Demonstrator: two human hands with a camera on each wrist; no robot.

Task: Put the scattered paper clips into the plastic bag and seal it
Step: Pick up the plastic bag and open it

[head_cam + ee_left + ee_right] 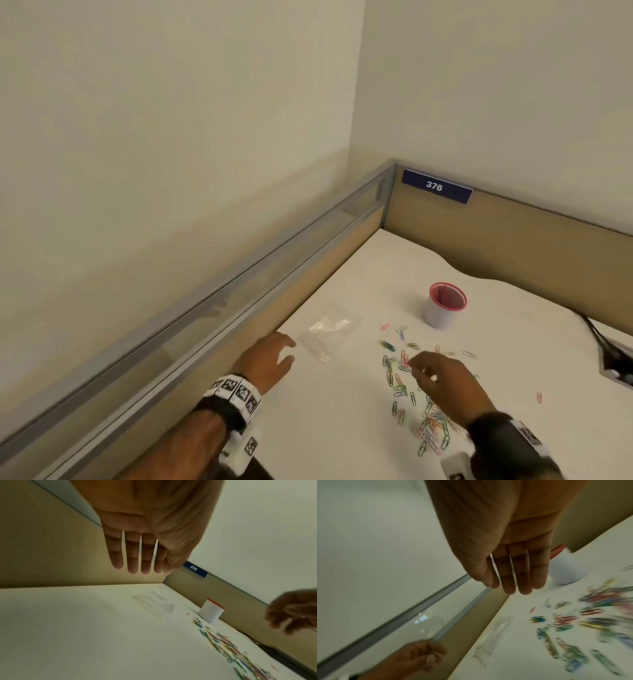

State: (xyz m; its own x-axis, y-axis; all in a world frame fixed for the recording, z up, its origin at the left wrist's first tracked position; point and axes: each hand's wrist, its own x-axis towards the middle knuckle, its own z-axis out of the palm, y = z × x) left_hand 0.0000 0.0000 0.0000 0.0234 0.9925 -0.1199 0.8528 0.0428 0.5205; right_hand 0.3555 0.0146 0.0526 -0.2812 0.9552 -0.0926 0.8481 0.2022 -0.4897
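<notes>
Head view: the left hand [270,356], fingers straight and empty, nears the bag [327,334] lying flat left of the clips [411,390]. The right hand [442,380], fingers relaxed and empty, hovers above the clips. Step: reaching. Next: pinch the bag's edge and open its mouth.

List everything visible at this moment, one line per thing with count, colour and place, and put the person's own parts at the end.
paper clips: many, mixed colours, scattered on the desk's right half; one stray pink clip lies farther right.
plastic bag: one, clear, flat on the desk, left of the clips.
cup: one, white with a red rim, upright behind the clips.
number plate: one, dark blue, reads 376, on the partition corner.
desk: one, white.
cable: black, at the right edge.
wrist bands: white with black markers, one on each wrist.
left hand: fingers straight, just short of the bag.
right hand: above the clips, holding nothing.
</notes>
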